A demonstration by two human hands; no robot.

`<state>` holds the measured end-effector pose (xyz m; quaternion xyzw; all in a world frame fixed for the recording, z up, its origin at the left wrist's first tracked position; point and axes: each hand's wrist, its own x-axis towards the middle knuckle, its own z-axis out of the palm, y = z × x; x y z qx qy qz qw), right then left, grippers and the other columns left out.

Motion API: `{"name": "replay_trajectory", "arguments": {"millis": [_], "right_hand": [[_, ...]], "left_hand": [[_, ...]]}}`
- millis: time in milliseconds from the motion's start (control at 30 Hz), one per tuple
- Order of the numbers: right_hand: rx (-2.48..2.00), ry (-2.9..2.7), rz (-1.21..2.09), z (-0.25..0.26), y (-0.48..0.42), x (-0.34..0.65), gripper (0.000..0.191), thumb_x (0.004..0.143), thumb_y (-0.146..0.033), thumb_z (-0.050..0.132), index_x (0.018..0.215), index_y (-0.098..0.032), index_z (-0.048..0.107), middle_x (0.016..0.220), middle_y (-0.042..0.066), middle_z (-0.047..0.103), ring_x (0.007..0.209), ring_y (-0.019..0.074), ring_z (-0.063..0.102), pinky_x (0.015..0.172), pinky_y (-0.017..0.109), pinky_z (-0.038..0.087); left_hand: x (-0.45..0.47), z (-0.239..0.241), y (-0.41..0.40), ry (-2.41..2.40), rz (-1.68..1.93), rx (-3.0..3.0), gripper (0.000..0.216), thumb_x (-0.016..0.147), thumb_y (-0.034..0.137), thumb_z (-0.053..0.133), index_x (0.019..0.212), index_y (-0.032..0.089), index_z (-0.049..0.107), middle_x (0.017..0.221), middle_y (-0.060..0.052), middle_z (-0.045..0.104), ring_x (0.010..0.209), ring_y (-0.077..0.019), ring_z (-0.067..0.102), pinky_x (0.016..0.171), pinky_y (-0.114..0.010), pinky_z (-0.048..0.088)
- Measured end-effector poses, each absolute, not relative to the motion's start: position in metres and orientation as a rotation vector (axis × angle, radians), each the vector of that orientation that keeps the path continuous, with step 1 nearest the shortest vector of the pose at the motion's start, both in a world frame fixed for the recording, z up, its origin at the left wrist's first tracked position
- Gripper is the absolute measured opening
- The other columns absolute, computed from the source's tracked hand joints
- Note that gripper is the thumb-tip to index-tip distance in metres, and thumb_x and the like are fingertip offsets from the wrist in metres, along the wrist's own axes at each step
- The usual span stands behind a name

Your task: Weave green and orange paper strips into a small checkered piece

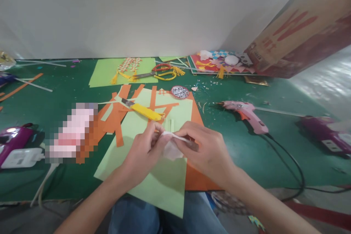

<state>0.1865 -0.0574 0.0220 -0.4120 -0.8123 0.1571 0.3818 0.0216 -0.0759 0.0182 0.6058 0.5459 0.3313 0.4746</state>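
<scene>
My left hand (146, 146) pinches one edge of a small white piece of thin sheet (172, 150), possibly tissue or paper. Its other side is gripped between the fingers and thumb of my right hand (201, 144). A narrow greyish strip or tool shows beside the right fingers; its kind is unclear. The white piece hangs above a pale green sheet of paper (153, 182), which overlaps an orange sheet (201, 175). Just beyond my hands, a yellow utility knife (145, 111) lies over orange paper strips (117, 128).
A pink glue gun (246, 113) lies at the right, its cord curving toward the table edge. Red-and-yellow scissors (161, 73) and a small dish of googly eyes (180, 91) are further back. A pixelated pink item (72, 131) lies left. A paper bag (296, 33) stands at the back right.
</scene>
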Motion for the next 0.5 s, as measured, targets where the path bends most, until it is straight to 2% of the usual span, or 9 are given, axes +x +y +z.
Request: {"name": "replay_trajectory", "arguments": {"millis": [100,233,333,500], "right_hand": [[-0.945,-2.075,0.016,0.016,-0.061,0.184,0.015,0.085,-0.008,0.053,0.075,-0.015,0.062,0.059,0.001,0.058,0.054,0.0108,0.051,0.049,0.023,0.04],[-0.735,-2.202,-0.384,0.016,-0.064,0.184,0.015,0.086,-0.007,0.052,0.083,-0.012,0.066,0.062,0.004,0.063,0.057,0.0147,0.053,0.051,0.028,0.044],[-0.748,-2.28,-0.453,0.018,-0.066,0.185,0.02,0.087,-0.007,0.05,0.092,-0.012,0.068,0.071,0.006,0.067,0.062,0.0153,0.055,0.054,0.029,0.046],[-0.801,-2.344,-0.318,0.021,-0.071,0.186,0.026,0.085,-0.009,0.046,0.101,-0.008,0.067,0.078,0.008,0.068,0.07,0.0191,0.058,0.059,0.031,0.05]], "left_hand": [[0.025,0.018,-0.077,1.33,0.846,1.317,0.022,0.09,0.042,0.047,0.084,0.021,0.047,0.059,0.006,0.052,0.055,-0.0113,0.05,0.053,-0.022,0.038],[0.03,0.027,-0.078,1.189,0.899,0.995,0.012,0.087,0.03,0.049,0.08,0.02,0.049,0.064,0.005,0.054,0.064,-0.0116,0.057,0.068,-0.026,0.049],[0.029,0.033,-0.079,1.104,0.955,0.913,0.01,0.087,0.027,0.046,0.08,0.02,0.05,0.067,0.004,0.058,0.067,-0.0118,0.06,0.071,-0.027,0.051],[0.022,0.031,-0.08,1.084,0.967,1.009,0.019,0.09,0.036,0.048,0.084,0.019,0.052,0.075,0.002,0.061,0.075,-0.0137,0.061,0.077,-0.03,0.052]]}}
